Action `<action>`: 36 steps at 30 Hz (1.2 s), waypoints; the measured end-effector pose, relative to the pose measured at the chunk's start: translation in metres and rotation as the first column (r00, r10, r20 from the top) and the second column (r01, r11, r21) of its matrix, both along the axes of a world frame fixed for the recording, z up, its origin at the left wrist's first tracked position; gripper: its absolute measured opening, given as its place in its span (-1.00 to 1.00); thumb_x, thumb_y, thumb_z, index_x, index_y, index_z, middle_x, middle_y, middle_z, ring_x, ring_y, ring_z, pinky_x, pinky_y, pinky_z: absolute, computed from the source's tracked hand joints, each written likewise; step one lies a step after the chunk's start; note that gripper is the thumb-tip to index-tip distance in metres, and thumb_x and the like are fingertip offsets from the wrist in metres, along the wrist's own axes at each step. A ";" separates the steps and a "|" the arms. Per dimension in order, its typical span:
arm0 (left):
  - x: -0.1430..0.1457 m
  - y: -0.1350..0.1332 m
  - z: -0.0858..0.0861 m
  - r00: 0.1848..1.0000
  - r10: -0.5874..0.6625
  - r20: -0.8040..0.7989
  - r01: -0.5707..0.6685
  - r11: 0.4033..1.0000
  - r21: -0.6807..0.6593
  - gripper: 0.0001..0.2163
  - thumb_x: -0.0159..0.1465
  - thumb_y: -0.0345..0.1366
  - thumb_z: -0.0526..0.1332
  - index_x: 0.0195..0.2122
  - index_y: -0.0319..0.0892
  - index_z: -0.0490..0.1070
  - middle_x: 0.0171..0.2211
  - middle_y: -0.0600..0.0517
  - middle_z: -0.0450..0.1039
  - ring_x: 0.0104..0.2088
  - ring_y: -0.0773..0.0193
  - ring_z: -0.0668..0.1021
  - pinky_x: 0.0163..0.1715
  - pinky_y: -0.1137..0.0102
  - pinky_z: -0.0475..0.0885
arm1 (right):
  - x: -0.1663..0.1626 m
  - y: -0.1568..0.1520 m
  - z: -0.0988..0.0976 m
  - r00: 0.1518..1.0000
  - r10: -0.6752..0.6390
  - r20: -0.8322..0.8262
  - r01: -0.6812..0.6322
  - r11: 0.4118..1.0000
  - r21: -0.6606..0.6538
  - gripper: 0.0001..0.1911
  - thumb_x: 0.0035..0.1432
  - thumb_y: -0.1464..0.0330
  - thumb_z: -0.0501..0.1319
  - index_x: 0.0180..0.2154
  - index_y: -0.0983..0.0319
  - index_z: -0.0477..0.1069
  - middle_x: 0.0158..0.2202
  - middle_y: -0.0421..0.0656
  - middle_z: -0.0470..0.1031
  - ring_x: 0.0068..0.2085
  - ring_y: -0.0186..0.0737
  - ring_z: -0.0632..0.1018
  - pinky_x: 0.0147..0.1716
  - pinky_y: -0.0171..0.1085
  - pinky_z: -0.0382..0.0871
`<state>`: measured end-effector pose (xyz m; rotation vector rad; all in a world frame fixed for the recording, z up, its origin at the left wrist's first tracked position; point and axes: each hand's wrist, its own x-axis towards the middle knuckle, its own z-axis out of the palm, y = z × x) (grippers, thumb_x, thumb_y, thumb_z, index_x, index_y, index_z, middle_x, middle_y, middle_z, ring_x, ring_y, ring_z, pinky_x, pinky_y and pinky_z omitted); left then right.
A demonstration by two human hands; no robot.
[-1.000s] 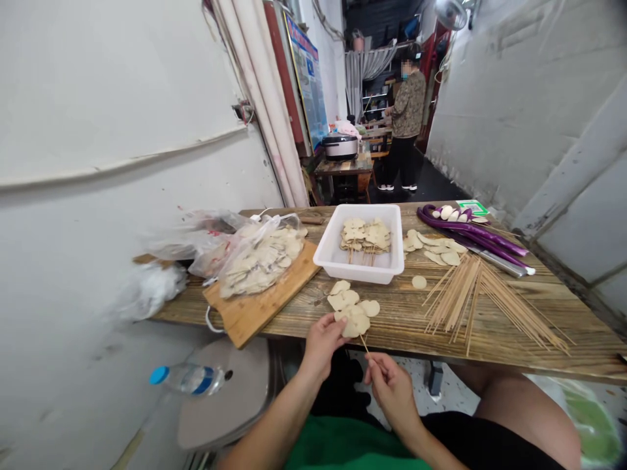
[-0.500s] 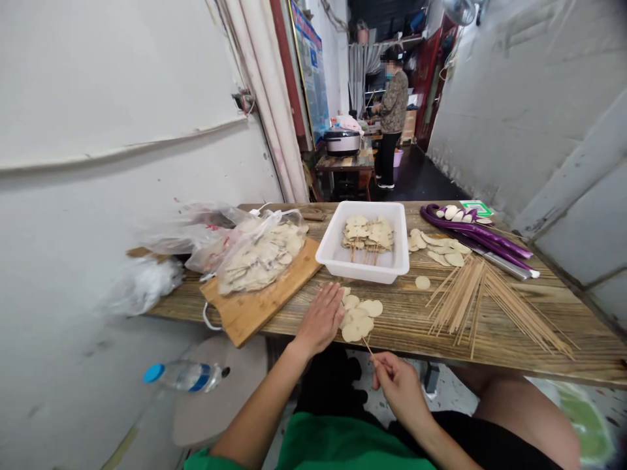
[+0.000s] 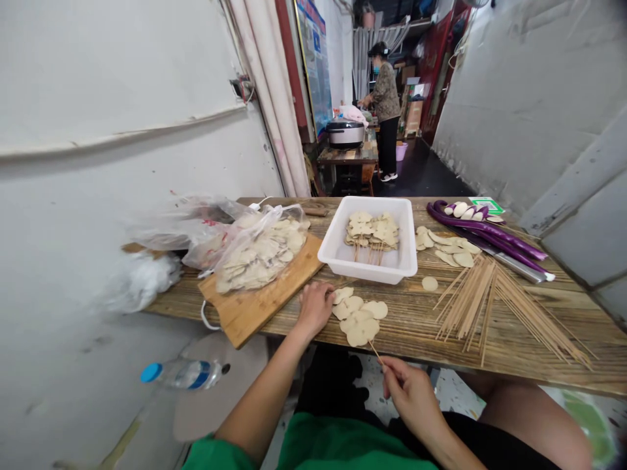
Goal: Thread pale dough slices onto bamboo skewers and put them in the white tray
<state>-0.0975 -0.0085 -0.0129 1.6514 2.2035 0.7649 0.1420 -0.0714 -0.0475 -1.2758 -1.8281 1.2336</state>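
The right hand [image 3: 411,391] sits nearest the camera, below the tabletop [image 3: 416,329] edge, with its grip closed on the butt end of a bamboo skewer [image 3: 376,352]. The skewer runs up and to the left onto the tabletop, where its forward part carries a cluster of pale round slices [image 3: 360,323] lying flat on the wood. The left hand [image 3: 316,307] rests on the tabletop at the left side of that cluster, fingers curled down onto the outermost slices; whether it pinches one or only presses on it cannot be told. Judged from this arrangement, the step in hand is loading slices onto the skewer. The next move calls for holding the cluster steady while the stick is pushed through, keeping the point clear of the left fingertips and the thin slices from splitting. One loose slice [image 3: 430,283] lies to the right, near a fanned pile of spare skewers [image 3: 490,303]. Behind the cluster stands a white plastic tub [image 3: 372,273] holding finished skewers [image 3: 372,232]. To its left, a wooden cutting board [image 3: 255,314] carries a clear plastic bag of slices [image 3: 259,251]. To its right lie more cut slices [image 3: 443,247] and purple eggplants [image 3: 490,230]. Far back, another person [image 3: 385,98] stands by a rice cooker [image 3: 345,134].
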 end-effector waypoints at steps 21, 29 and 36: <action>0.001 0.014 -0.006 0.956 0.020 0.292 -0.042 0.997 0.067 -0.87 0.08 -0.48 0.18 -0.37 -0.21 0.47 -0.44 0.02 0.50 -0.43 0.29 0.49 -0.36 0.41 0.35 | 0.007 0.003 -0.001 1.000 0.017 0.010 -0.018 0.999 0.036 -0.60 0.20 0.24 0.02 -0.17 0.35 0.51 -0.68 -0.19 0.41 -0.62 -0.23 0.42 -0.58 -0.32 0.28; 0.003 0.010 -0.008 0.944 0.004 0.331 -0.047 0.992 0.120 -0.83 0.06 -0.51 0.18 -0.33 -0.21 0.47 -0.45 0.03 0.48 -0.43 0.32 0.48 -0.36 0.43 0.37 | 0.005 0.006 -0.001 1.000 0.009 0.007 -0.010 0.998 0.067 -0.62 0.18 0.28 0.03 -0.20 0.34 0.53 -0.69 -0.16 0.44 -0.62 -0.20 0.46 -0.57 -0.31 0.31; 0.004 0.009 -0.009 0.927 0.008 0.374 -0.071 0.985 0.154 -0.78 0.05 -0.53 0.18 -0.28 -0.22 0.47 -0.45 0.04 0.47 -0.43 0.34 0.48 -0.35 0.43 0.38 | 0.008 0.009 0.013 0.995 0.046 0.084 -0.056 0.992 0.113 -0.61 0.19 0.29 0.01 -0.21 0.35 0.54 -0.70 -0.15 0.46 -0.64 -0.19 0.47 -0.57 -0.31 0.34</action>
